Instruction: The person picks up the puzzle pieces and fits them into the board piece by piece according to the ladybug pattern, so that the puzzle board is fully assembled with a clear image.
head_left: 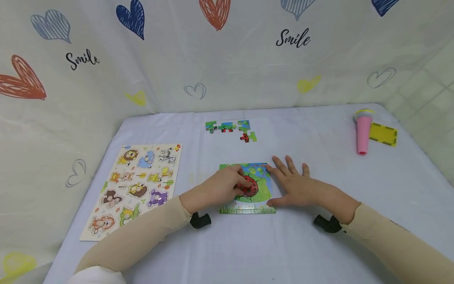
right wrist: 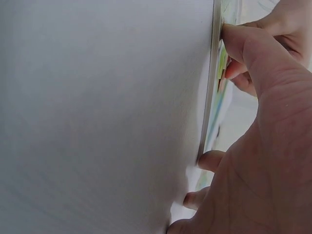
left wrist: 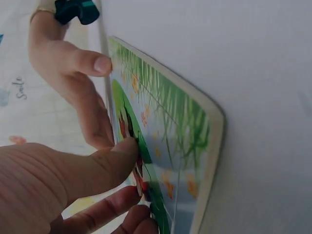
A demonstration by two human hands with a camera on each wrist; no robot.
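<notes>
A ladybug puzzle board lies flat on the table, its grass-printed strip towards me. My left hand is over it, pinching a red-and-green puzzle piece between thumb and fingers; the piece stands tilted up from the board. The hand covers part of the picture. My right hand is spread at the board's right side, its thumb and a fingertip touching the edge. Beyond the board are several loose jigsaw pieces, one with red and green lying nearest.
On the left lies a cream animal peg board, partly behind my left forearm. At the far right a pink toy microphone rests beside a yellow flat rectangle. A curtain with printed hearts hangs behind the table.
</notes>
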